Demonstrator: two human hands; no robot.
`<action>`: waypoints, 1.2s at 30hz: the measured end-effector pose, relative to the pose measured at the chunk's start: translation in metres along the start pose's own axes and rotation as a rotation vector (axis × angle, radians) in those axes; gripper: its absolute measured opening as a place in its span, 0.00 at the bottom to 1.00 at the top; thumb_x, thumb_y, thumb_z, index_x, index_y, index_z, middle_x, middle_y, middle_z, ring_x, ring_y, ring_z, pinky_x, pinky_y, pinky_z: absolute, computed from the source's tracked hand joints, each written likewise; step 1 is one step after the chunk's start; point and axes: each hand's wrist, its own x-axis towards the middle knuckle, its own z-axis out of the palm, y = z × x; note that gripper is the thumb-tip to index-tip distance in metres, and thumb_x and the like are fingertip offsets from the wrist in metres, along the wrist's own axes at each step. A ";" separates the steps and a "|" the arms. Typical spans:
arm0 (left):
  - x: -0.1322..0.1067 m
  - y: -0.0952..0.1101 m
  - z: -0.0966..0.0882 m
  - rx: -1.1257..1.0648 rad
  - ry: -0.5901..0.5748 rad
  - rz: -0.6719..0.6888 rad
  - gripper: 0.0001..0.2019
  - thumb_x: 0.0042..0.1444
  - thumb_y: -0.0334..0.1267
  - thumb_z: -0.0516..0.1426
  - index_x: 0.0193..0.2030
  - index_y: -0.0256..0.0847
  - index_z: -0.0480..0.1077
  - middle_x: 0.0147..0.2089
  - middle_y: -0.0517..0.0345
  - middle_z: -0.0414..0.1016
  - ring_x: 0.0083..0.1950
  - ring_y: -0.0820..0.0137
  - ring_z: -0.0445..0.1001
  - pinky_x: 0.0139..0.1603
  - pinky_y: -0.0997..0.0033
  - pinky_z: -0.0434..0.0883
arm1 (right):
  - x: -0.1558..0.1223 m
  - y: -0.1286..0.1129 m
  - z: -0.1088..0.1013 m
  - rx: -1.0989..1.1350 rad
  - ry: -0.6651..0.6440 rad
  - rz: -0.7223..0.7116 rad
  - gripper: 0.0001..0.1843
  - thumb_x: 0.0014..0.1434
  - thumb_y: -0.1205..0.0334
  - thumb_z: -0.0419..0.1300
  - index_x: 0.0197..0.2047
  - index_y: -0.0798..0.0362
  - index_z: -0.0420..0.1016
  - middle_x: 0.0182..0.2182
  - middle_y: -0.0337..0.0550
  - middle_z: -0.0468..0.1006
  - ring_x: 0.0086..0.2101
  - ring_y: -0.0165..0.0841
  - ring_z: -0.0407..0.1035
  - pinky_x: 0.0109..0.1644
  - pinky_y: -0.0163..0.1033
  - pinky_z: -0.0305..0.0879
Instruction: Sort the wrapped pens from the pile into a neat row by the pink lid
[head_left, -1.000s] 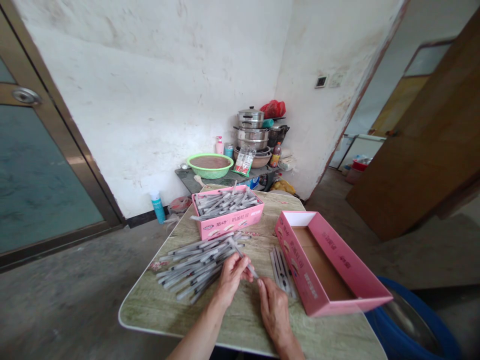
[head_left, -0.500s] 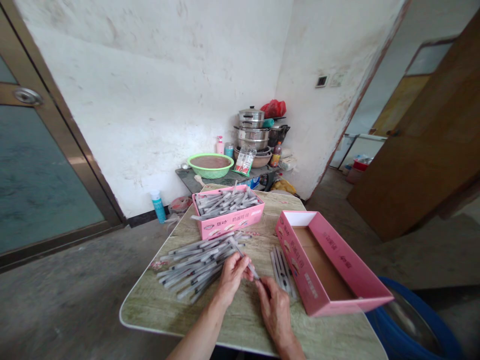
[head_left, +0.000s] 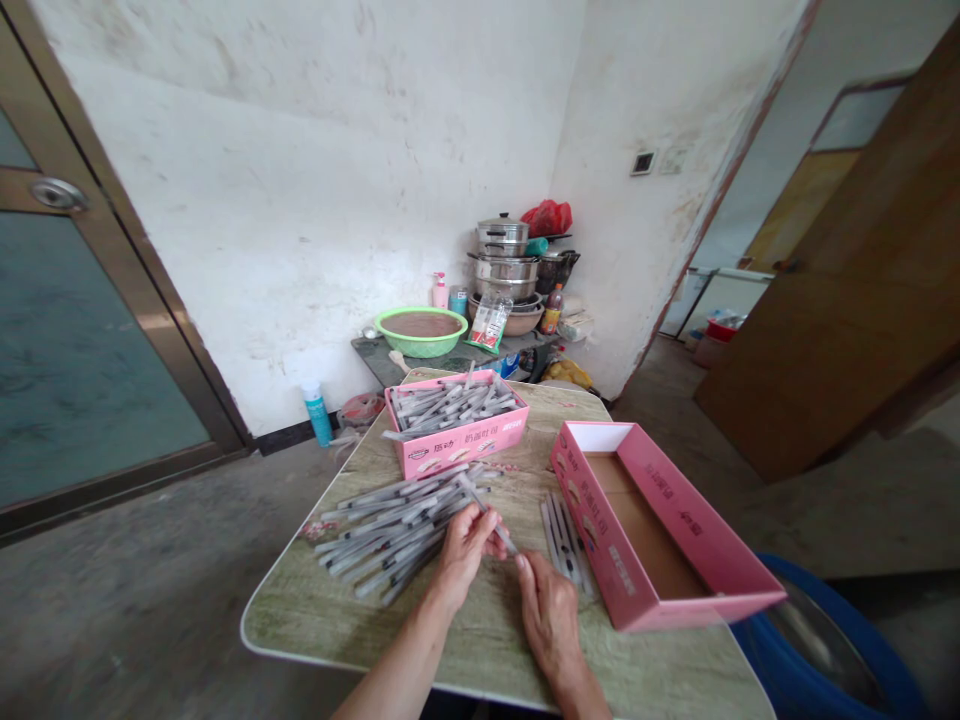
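Note:
Between my two hands is a pen (head_left: 504, 537), slim and greyish-translucent, slanting down to the right. My left hand (head_left: 470, 545) pinches it around the middle. The fingers of my right hand (head_left: 547, 600) are closed at its lower end, partly hiding the tip. Left of my hands, a loose pile of similar pens (head_left: 390, 535) covers the table. Behind it, a pink box (head_left: 465, 443) is heaped with more of them. Several pens (head_left: 564, 540) lie side by side to the right, along a second pink box (head_left: 611, 530), whose brown bottom shows.
The wood-patterned table (head_left: 300, 610) has a pale rim. Beyond it, a dark low stand holds a green basin (head_left: 424, 345) of brownish liquid and stacked steel pots (head_left: 506, 260). A blue tub (head_left: 840, 640) stands at the right, a spray can (head_left: 316, 415) on the floor at left.
My hands stay almost in place with the pen between them. My right hand has shifted only slightly at the pen's lower end. The boxes and the pile look the same.

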 end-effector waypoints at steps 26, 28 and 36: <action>0.001 -0.002 0.000 -0.009 -0.003 0.019 0.15 0.54 0.49 0.59 0.35 0.37 0.66 0.28 0.58 0.74 0.24 0.72 0.72 0.25 0.73 0.72 | -0.002 0.003 0.000 0.018 0.091 0.018 0.10 0.61 0.58 0.52 0.38 0.54 0.71 0.26 0.40 0.74 0.23 0.29 0.67 0.28 0.32 0.62; 0.001 -0.001 0.000 0.000 -0.018 0.017 0.15 0.54 0.49 0.59 0.35 0.37 0.66 0.29 0.57 0.74 0.25 0.72 0.72 0.25 0.73 0.73 | -0.002 0.002 0.000 0.036 0.075 0.025 0.10 0.61 0.58 0.52 0.39 0.54 0.71 0.25 0.39 0.74 0.23 0.29 0.67 0.28 0.32 0.62; 0.002 -0.003 0.000 0.063 -0.024 -0.007 0.17 0.52 0.50 0.59 0.36 0.36 0.67 0.30 0.55 0.75 0.25 0.71 0.73 0.26 0.71 0.74 | -0.001 0.005 0.002 0.118 0.006 0.050 0.12 0.64 0.59 0.50 0.37 0.53 0.72 0.28 0.40 0.75 0.26 0.30 0.69 0.32 0.31 0.63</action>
